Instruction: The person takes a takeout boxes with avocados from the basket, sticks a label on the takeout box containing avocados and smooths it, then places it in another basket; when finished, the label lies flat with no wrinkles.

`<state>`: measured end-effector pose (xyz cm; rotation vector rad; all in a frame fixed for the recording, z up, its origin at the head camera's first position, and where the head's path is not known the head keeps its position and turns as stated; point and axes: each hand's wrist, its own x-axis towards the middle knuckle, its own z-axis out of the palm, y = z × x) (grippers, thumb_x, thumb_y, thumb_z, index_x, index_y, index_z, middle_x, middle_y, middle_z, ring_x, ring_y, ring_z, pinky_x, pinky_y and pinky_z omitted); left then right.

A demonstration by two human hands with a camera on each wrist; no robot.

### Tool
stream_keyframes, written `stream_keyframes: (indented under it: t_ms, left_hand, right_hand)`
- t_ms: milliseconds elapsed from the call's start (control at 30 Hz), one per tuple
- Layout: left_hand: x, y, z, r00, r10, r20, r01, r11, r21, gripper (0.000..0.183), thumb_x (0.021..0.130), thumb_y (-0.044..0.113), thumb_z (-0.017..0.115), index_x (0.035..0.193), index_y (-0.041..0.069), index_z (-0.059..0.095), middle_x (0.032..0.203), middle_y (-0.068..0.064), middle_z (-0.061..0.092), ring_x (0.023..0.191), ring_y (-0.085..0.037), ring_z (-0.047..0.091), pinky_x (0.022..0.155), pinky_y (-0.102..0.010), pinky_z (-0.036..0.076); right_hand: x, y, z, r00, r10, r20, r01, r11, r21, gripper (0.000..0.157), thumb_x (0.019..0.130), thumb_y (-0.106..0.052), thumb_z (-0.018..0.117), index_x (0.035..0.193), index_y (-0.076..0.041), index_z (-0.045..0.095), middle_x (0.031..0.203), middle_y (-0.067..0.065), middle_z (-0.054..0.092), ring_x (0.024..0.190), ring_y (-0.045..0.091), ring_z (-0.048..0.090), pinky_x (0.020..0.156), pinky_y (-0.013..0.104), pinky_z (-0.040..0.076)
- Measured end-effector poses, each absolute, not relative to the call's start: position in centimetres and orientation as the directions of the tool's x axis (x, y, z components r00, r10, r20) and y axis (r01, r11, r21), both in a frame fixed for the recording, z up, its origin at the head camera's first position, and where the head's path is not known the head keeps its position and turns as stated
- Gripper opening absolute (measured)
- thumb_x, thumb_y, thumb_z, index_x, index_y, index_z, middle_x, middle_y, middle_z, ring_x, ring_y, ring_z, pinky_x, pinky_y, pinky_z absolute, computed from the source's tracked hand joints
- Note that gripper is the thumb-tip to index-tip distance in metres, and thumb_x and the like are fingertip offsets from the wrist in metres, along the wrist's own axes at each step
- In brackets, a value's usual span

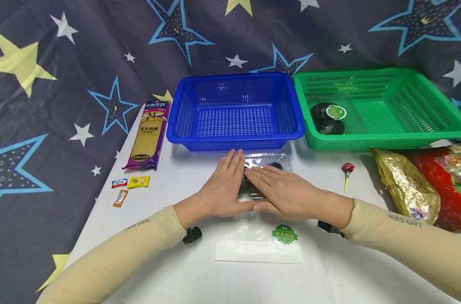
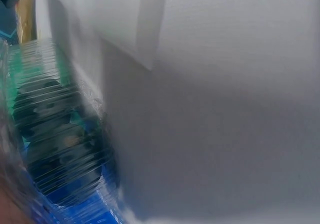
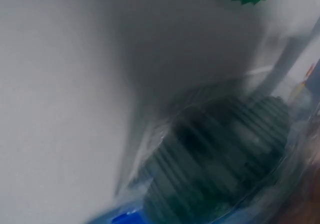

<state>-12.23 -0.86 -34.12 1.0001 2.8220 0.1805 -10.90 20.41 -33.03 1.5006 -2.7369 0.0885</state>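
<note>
A clear plastic box holding dark, rounded avocado-like fruit sits on the white table before the blue basket. My left hand lies against the box's left part, its fingers straight and pointing away from me. From the right, my right hand rests over the box with straight fingers, angled to the left. Both thumbs meet at the near side. The ribbed clear plastic and dark fruit show blurred in the left wrist view. The hands hide much of the box.
Just nearer lies a white sheet with a green sticker. Behind are a blue basket and a green basket containing a similar fruit box. Pasta and small candies lie left; a lollipop and red-gold bag right.
</note>
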Motion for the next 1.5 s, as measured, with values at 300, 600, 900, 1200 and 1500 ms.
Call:
stream_keyframes:
  t_ms: [300, 600, 900, 1200, 1500]
  left_hand:
    - [-12.1, -0.7, -34.1, -0.778, 0.623, -0.086, 0.607, 0.78, 0.152, 0.12, 0.078, 0.082, 0.039, 0.15, -0.005, 0.002, 0.158, -0.021, -0.002, 0.144, -0.034, -0.007, 0.117, -0.043, 0.004]
    - [-12.1, -0.6, -34.1, -0.797, 0.595, -0.103, 0.579, 0.801, 0.148, 0.121, 0.076, 0.083, 0.043, 0.151, -0.003, 0.004, 0.158, -0.018, -0.003, 0.145, -0.031, -0.008, 0.117, -0.04, 0.002]
    - [-12.1, -0.7, -34.3, -0.789, 0.61, -0.078, 0.589, 0.786, 0.189, 0.12, 0.077, 0.08, 0.044, 0.151, -0.004, 0.0, 0.158, -0.02, -0.006, 0.144, -0.033, -0.011, 0.117, -0.042, 0.0]
    - [-12.1, -0.7, -34.2, -0.775, 0.624, -0.099, 0.601, 0.777, 0.188, 0.12, 0.078, 0.078, 0.048, 0.15, -0.005, 0.001, 0.157, -0.02, -0.007, 0.144, -0.035, -0.011, 0.116, -0.045, 0.001]
    - [-12.1, -0.6, -34.1, -0.778, 0.62, -0.099, 0.604, 0.783, 0.153, 0.118, 0.079, 0.081, 0.042, 0.15, -0.004, 0.002, 0.158, -0.019, -0.004, 0.144, -0.034, -0.008, 0.116, -0.045, 0.003]
  right_hand:
    - [-10.8, 21.9, -33.0, -0.568, -0.823, 0.023, -0.822, 0.568, 0.04, 0.074, 0.099, -0.054, 0.034, 0.146, 0.003, 0.032, 0.151, 0.016, 0.034, 0.138, 0.029, 0.033, 0.115, 0.042, 0.022]
    - [-9.7, 23.3, -33.0, -0.552, -0.83, 0.077, -0.825, 0.557, 0.096, 0.076, 0.098, -0.058, 0.028, 0.143, 0.002, 0.039, 0.149, 0.016, 0.037, 0.137, 0.029, 0.034, 0.114, 0.043, 0.023]
    - [-8.9, 22.8, -33.0, -0.503, -0.857, 0.11, -0.861, 0.509, 0.031, 0.071, 0.099, -0.053, 0.037, 0.142, 0.004, 0.041, 0.147, 0.017, 0.04, 0.137, 0.029, 0.036, 0.113, 0.042, 0.025]
    - [-9.8, 20.7, -33.3, -0.525, -0.848, 0.069, -0.851, 0.526, -0.018, 0.069, 0.101, -0.051, 0.03, 0.145, 0.002, 0.035, 0.149, 0.015, 0.036, 0.138, 0.027, 0.033, 0.114, 0.042, 0.023]
    - [-10.3, 20.5, -33.3, -0.607, -0.793, 0.047, -0.793, 0.609, 0.022, 0.076, 0.099, -0.056, 0.031, 0.145, 0.004, 0.035, 0.149, 0.017, 0.037, 0.137, 0.03, 0.034, 0.113, 0.044, 0.025]
